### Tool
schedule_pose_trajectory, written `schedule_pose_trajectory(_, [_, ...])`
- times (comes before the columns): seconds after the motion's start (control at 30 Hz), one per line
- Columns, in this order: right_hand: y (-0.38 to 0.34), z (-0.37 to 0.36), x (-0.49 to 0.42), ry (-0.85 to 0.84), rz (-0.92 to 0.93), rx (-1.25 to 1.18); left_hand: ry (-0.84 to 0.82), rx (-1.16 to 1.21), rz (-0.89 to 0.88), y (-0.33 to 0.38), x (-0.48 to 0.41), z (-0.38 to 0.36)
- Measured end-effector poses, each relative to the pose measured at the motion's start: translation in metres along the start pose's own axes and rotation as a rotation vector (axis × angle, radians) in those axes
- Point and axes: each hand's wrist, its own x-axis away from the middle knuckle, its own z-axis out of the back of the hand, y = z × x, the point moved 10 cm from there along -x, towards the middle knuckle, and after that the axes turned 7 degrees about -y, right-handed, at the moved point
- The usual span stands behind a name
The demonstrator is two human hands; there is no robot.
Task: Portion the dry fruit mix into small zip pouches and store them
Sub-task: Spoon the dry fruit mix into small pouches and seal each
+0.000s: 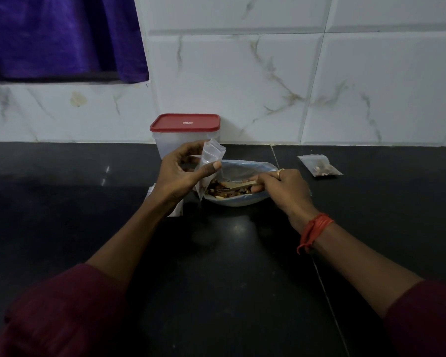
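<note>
On the black glossy bench (pixel 62 202), left of the pale blue round bowl (pixel 242 203), a few flat clear pouches (pixel 176 211) lie half hidden under the left wrist. The left hand (pixel 180 173) is above the bowl's left rim. Its grip is narrow: thumb and fingers pinch a small clear plastic zip pouch (pixel 211 158) that hangs upright, its lower end at the bowl's left edge. Behind the bowl, against the white tiled wall (pixel 242 86), stands a clear rectangular plastic container with a red lid (pixel 185 123). Inside the bowl is the brown dry fruit mix (pixel 222 193). The right hand (pixel 285 189), over the bowl's right rim, has its grip closed around a pale wooden spoon (pixel 238 187) — the spoon's tip is in the mix. Right of the bowl and apart from it, a small clear zip pouch with some nuts inside (pixel 321 166) lies flat.
</note>
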Motion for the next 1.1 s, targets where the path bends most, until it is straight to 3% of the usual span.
schedule_pose_trajectory(0.2, [0.008,0.003,-0.002,-0.004,-0.048,-0.182,0.002,0.013,0.013,0.000,0.001,0.001])
schedule_pose_trajectory(0.47, [-0.015,0.041,0.001,0.173,0.117,-0.259,-0.058,-0.200,-0.032,0.007,0.004,-0.009])
schedule_pose_trajectory(0.67, [-0.034,0.038,0.008,0.169,0.255,-0.164,-0.055,-0.231,-0.044,0.009,0.006,-0.009])
schedule_pose_trajectory(0.87, [-0.065,0.015,0.025,0.066,0.576,0.097,-0.030,-0.203,-0.052,0.009,0.008,-0.008])
schedule_pose_trajectory(1.1, [-0.065,0.018,0.026,0.126,0.600,0.075,-0.028,-0.151,-0.014,0.004,0.006,-0.007])
